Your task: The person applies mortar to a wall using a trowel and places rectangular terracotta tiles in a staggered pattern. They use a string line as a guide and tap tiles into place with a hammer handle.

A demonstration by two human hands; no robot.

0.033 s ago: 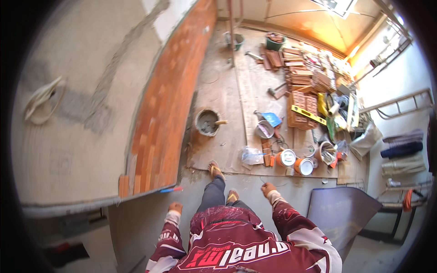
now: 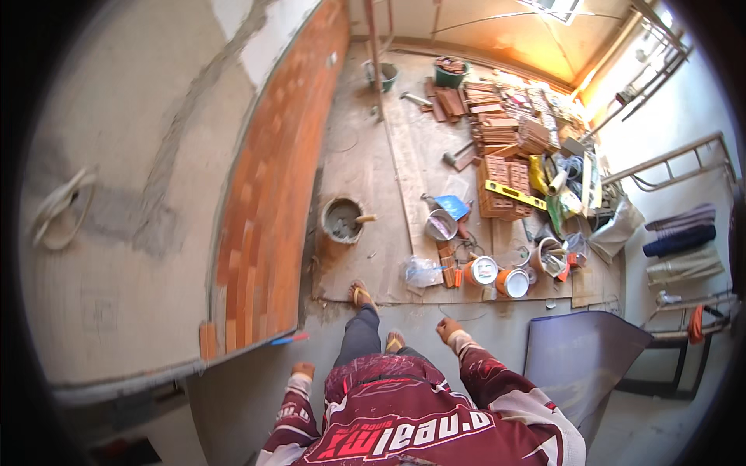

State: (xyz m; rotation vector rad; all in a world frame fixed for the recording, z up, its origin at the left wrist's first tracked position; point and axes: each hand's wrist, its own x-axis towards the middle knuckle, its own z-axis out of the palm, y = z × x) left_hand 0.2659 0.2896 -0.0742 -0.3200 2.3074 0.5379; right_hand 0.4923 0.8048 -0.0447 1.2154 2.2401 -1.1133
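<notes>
My left hand (image 2: 304, 370) hangs low with its fingers curled in, and nothing shows in it. Closest to it is a slim blue-and-red stick (image 2: 289, 339) by the corner of the orange-brown tile strip (image 2: 260, 225). My right hand (image 2: 447, 329) is out ahead, its fingers closed. A thin dark wire (image 2: 471, 319) shows beside those fingers; I cannot tell whether they grip it. Beyond my feet, a bucket of grey mortar (image 2: 342, 221) has a wooden handle sticking out of it.
Ahead is a board-covered floor (image 2: 365, 272). On it stand orange-and-white buckets (image 2: 483, 270), a clear plastic bag (image 2: 421, 272), hollow bricks with a yellow spirit level (image 2: 514, 194) on top, and tile stacks (image 2: 497, 128). A curled grey sheet (image 2: 579, 357) stands at right; metal frames (image 2: 676, 163) lean beyond.
My view has shifted slightly, so the floor things sit a little further left. Both hands appear slightly lower, and my right hand has drawn a little to the left.
</notes>
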